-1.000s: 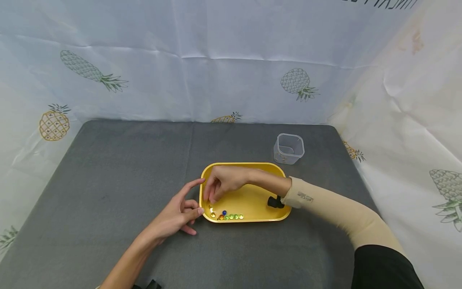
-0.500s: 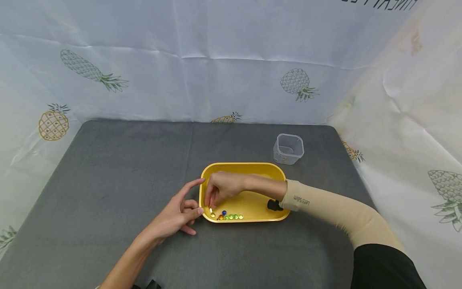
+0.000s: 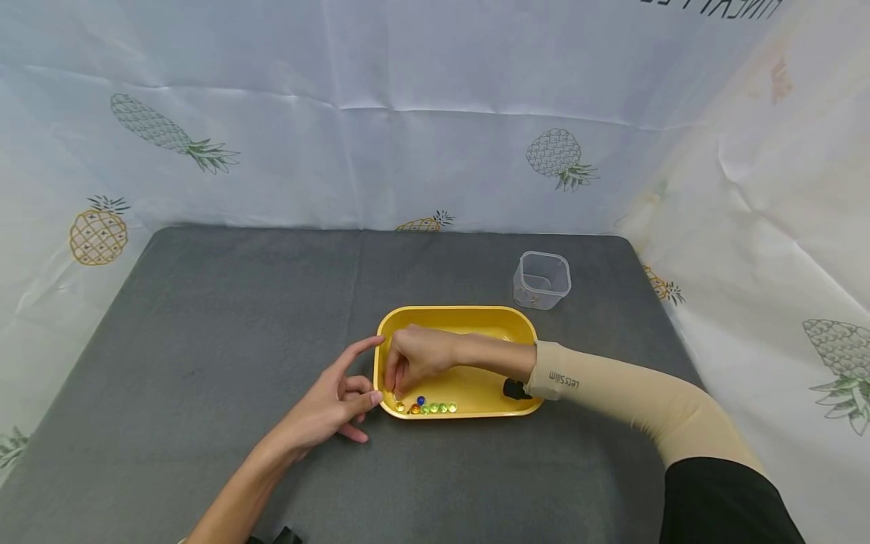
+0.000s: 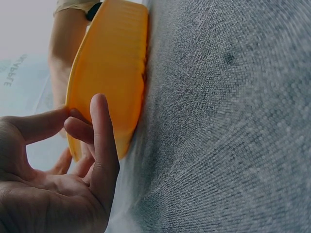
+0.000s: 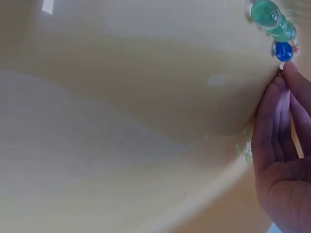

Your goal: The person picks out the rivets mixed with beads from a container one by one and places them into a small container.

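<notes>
In the head view, a yellow tray [image 3: 469, 393] lies on the grey table. My left hand [image 3: 347, 393] is beside its left end, index finger and thumb against the rim; the left wrist view shows the hand [image 4: 73, 160] along the outer wall. My right hand [image 3: 418, 359] reaches into the tray's left end, fingers bent down and fingertips close together by the front-left corner. Just in front lie a yellow marble [image 3: 399, 406], an orange marble [image 3: 414, 409], a blue marble [image 3: 421, 400] and several green marbles [image 3: 435, 408]. I cannot tell whether the right fingertips hold anything.
A clear plastic container [image 3: 541, 281] stands behind the tray on the right. A black device [image 3: 516, 389] sits under the right wrist. More pale marbles [image 5: 245, 148] show beside the right hand in the right wrist view. Patterned cloth [image 3: 435, 151] hangs behind the table.
My right hand has come slightly toward the tray's front-left corner, its fingertips drawing nearer to each other. The left hand stays at the rim.
</notes>
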A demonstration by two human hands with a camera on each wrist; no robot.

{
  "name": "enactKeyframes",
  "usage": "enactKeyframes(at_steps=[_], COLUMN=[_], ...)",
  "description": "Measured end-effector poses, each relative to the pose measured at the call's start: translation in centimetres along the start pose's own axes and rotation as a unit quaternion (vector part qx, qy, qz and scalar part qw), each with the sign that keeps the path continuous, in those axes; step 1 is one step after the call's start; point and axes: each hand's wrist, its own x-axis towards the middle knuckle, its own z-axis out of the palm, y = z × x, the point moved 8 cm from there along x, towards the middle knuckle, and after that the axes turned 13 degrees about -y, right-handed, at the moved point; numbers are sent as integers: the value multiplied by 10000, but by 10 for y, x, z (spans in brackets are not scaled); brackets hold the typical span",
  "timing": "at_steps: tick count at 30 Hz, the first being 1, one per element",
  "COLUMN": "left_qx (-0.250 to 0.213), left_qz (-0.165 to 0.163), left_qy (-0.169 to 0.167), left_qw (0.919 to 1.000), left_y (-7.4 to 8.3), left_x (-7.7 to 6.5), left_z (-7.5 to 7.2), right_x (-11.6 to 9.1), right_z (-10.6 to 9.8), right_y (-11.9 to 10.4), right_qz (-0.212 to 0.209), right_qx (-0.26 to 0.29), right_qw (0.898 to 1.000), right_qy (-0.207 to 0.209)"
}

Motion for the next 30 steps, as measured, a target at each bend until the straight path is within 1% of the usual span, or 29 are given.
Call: enactKeyframes(at_steps=[4,12,17,21,25,30], left_qx=[-14,-12,-6,-4,8,24], left_qz=[10,12,21,24,9,3], left_qy=[-13,-19,-35,-41,-27,-9], left_qw=[10000,10000,10000,10000,10000,10000], left_y=[0,0,0,0,-1,-1], left_x=[-1,-1,-1,-1,-1,-1], left_z=[-1,0,0,0,0,0], right_x=[1,1,-2,-4,-8,-15], right_z=[0,0,-4,-8,-10,-14], right_y=[-1,-3,-8,-13,-16,-18], right_qz=[13,-51,-189,-300,-376,-434], right_qx=[-83,-279,-333,-380,-315,-103], right_qw=[10000,9996,9992,9988,9988,9990], right_qy=[45,-25,-88,-53,-75,-71])
